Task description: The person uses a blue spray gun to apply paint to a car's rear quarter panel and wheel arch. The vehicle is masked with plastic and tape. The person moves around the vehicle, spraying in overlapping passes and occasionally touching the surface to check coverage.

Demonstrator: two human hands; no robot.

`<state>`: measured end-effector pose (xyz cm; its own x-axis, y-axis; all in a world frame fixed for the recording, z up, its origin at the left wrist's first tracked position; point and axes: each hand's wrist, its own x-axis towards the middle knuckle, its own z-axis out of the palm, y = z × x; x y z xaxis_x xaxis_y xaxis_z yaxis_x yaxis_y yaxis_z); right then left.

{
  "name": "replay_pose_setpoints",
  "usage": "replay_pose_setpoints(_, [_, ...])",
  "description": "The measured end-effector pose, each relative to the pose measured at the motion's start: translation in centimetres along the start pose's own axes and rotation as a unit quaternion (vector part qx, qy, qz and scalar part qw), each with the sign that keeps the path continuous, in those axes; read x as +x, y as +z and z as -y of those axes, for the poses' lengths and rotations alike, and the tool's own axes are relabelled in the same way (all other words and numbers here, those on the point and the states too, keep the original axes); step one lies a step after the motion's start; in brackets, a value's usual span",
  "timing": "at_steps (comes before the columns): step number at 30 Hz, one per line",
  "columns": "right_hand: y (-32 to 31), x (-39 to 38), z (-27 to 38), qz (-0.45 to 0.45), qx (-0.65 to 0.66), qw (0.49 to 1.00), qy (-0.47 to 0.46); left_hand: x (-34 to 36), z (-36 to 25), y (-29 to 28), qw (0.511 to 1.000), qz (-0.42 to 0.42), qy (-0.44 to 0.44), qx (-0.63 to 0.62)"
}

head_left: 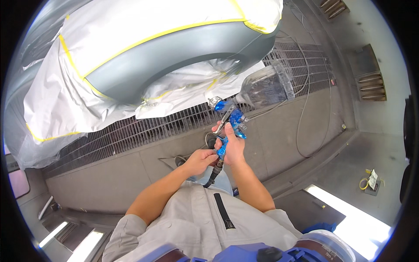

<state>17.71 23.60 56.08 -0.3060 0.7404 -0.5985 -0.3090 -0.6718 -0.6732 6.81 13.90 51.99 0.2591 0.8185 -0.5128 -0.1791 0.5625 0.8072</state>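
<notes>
My right hand (234, 146) is wrapped round the grip of a blue paint spray gun (236, 117). The gun is tilted, its silver nozzle end toward the car. A translucent, smoky paint cup (264, 88) is attached to it and leans to the right. My left hand (200, 161) is closed, its fingertips pinched at the lower end of the grip, where a dark air hose (212, 178) joins. Exactly what those fingertips grip is partly hidden. Beyond the gun is a grey car fender (174, 49) with an arched wheel opening.
White masking sheet (144, 19) edged with yellow tape covers the car around the fender. Below runs a metal floor grating (174, 114). A thin hose or cable (298, 135) loops over the floor at right. Tape rolls (363, 184) and a bright light panel (349, 218) are at lower right.
</notes>
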Motion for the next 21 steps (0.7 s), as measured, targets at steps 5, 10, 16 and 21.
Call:
replay_pose_setpoints(5, [-0.6, 1.0, 1.2, 0.003, 0.024, 1.0, 0.004, 1.8, -0.9, 0.5, 1.0, 0.005, -0.016, -0.005])
replay_pose_setpoints(10, [-1.1, 2.1, 2.1, 0.0, -0.004, 1.0, -0.008, 2.9, 1.5, 0.6, 1.0, 0.006, 0.016, -0.011])
replay_pose_setpoints(16, [-2.3, 5.6, 6.5, -0.048, 0.065, 0.995, -0.053, -2.6, 10.0, -4.2, 0.967, 0.027, -0.203, 0.151])
replay_pose_setpoints(21, [-2.3, 7.8, 8.6, -0.159, 0.035, 0.967, -0.195, -11.7, 14.2, -9.7, 0.935, -0.164, -0.233, 0.21])
